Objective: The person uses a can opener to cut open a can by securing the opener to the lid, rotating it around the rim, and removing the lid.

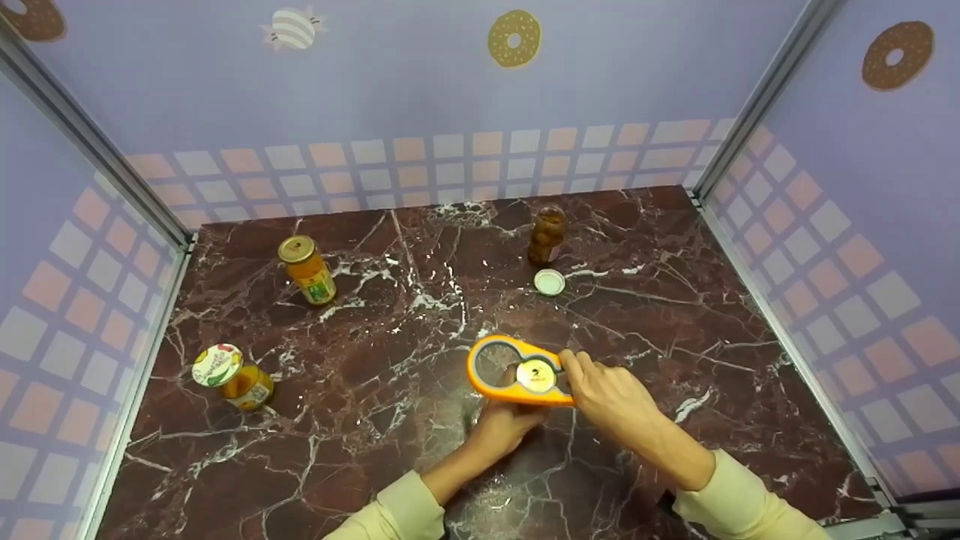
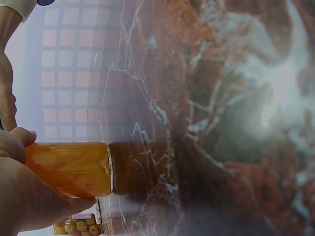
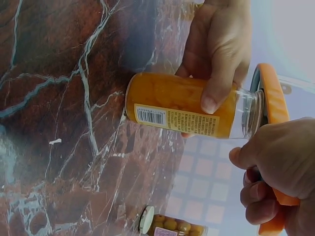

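A: What is gripped at the near edge of the tabletop (image 1: 375,465)?

B: A jar of orange fruit (image 3: 182,105) is clasped round its body by the left hand (image 1: 504,424), standing on the marble. An orange jar opener (image 1: 517,371) is seated over its lid, and the handle is clenched in the right hand (image 1: 611,397).

A: How should the twist be made well?

B: The jar should be pinned firmly down, and the opener kept level on the lid so it isn't slipped off.

A: What is seen beyond the jar?

B: To its left, a tilted jar with a printed lid (image 1: 229,375); farther off, a gold-lidded jar (image 1: 307,268). Farthest back, an opened dark jar (image 1: 547,233) is stood with a white lid (image 1: 550,282) just before it.
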`<state>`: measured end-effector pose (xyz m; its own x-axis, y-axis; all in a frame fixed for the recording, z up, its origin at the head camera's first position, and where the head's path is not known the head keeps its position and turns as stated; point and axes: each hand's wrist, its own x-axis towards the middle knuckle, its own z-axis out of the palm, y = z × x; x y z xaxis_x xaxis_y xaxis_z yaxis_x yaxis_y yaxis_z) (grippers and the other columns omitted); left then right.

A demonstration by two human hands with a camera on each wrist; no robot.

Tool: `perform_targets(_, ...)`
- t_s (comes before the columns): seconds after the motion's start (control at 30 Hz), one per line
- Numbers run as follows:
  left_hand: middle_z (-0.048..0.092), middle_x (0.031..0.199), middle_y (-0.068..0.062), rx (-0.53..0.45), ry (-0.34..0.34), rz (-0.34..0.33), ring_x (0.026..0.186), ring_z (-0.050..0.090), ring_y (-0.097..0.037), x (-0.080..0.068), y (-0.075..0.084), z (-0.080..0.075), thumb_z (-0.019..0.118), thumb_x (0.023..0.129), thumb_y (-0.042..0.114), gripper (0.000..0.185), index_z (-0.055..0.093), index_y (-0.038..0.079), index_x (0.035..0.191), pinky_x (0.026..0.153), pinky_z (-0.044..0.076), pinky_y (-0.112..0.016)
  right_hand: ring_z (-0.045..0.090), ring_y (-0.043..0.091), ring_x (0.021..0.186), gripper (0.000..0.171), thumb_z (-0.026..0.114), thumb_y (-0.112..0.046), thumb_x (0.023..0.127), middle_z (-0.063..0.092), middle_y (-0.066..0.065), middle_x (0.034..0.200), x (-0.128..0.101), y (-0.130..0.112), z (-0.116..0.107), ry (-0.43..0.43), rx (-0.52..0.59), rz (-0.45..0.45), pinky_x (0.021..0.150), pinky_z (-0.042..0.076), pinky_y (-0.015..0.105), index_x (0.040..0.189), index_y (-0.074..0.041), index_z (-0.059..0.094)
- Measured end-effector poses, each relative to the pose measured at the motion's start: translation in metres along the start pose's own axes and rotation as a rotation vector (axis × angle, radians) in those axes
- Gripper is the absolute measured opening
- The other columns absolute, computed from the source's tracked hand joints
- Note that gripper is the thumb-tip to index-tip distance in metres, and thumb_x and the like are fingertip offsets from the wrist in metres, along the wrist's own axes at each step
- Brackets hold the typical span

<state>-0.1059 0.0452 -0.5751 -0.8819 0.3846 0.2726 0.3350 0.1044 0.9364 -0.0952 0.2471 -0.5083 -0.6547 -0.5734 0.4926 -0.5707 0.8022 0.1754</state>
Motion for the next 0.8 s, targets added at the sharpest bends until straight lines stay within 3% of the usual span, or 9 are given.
perform_targets(0.3, 0.065, 0.127, -0.016, 0.017, -0.027, 0.002, 0.118, 0.060, -0.022, 0.0016, -0.0038, -0.0008, 0.079, 0.084, 0.003, 0.056, 0.054, -0.006, 0.133, 0.107, 0.048, -0.035, 0.046, 0.021, 0.047, 0.023, 0.045, 0.004, 0.094, 0.042, 0.008, 0.077, -0.0045, -0.0085, -0.0035, -0.046, 0.001, 0.067, 0.033, 0.041, 0.037, 0.117, 0.005, 0.051)
perform_targets(0.63, 0.064, 0.131, -0.022, 0.085, -0.087, 0.031, 0.124, 0.060, -0.030, 0.0035, -0.0042, -0.0067, 0.079, 0.087, 0.006, 0.053, 0.057, -0.009, 0.133, 0.111, 0.045, -0.038, 0.045, 0.022, 0.046, 0.041, 0.060, 0.012, 0.082, 0.043, 0.008, 0.078, -0.0043, -0.0062, -0.0058, -0.096, 0.018, 0.076, 0.035, 0.042, 0.037, 0.121, 0.005, 0.050)
perform_targets(0.8, 0.059, 0.137, -0.027, 0.085, -0.088, 0.030, 0.128, 0.056, -0.032, 0.0021, -0.0055, -0.0084, 0.080, 0.088, 0.006, 0.061, 0.050, -0.014, 0.138, 0.114, 0.042, -0.035, 0.044, 0.020, 0.046, 0.042, 0.059, 0.011, 0.081, 0.045, 0.007, 0.078, -0.0044, -0.0037, -0.0056, -0.105, 0.024, 0.054, 0.035, 0.041, 0.036, 0.121, 0.004, 0.050)
